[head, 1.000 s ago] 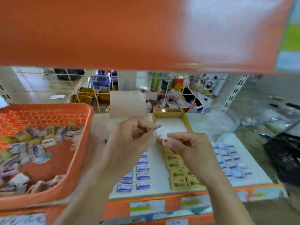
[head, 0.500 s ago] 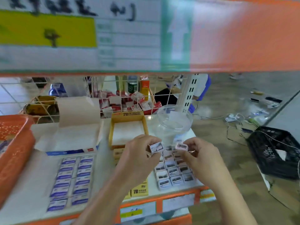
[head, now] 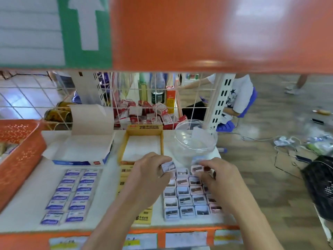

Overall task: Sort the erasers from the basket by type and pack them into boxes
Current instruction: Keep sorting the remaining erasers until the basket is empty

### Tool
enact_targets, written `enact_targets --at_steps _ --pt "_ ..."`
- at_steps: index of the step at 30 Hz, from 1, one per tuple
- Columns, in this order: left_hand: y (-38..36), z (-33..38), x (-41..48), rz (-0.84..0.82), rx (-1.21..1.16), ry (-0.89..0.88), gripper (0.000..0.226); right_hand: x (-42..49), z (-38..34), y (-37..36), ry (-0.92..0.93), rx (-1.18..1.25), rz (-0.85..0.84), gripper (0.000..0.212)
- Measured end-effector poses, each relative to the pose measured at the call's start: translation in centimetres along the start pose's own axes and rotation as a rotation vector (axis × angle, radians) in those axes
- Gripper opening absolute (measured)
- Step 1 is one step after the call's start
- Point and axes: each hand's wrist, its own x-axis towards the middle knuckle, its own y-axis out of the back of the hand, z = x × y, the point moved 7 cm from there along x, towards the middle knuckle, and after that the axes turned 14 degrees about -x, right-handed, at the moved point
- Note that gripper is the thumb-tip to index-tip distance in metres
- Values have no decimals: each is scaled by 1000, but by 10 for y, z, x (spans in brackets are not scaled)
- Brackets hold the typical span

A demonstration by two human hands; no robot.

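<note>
I see the left hand (head: 149, 175) pinching a small eraser (head: 168, 166) and the right hand (head: 221, 177) pinching a pink eraser (head: 197, 168). Both are just above the grid of erasers (head: 187, 197) on the shelf (head: 25, 213). Behind stand an open yellow box (head: 144, 127) and a clear tub (head: 195, 141). The orange basket (head: 21, 156) sits far left.

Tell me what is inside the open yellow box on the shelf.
Only a plain white inner floor shows in the yellow box; nothing visibly lies on it. Its near right corner is hidden by the left hand.
</note>
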Motion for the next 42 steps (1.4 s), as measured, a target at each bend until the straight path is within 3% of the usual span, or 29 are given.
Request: enact_targets --at_steps 16,19,25,34,38,42 --pt "-17 -1 1 -43 -57 21 38 4 -1 -12 7 -58 -42 25" --pt "-20 5 4 -49 -73 6 42 2 -1 0 21 50 5 26" --pt "-37 20 12 -92 -100 -47 44 -6 4 4 5 275 -147 40" --pt "-50 31 16 -167 -111 -61 42 -9 15 16 -17 399 -53 18" --pt "-45 31 18 -153 40 -79 35 -8 33 13 -150 647 67 27" --pt "-46 27 22 -218 243 -78 41 -5 42 5 -191 609 54 24"
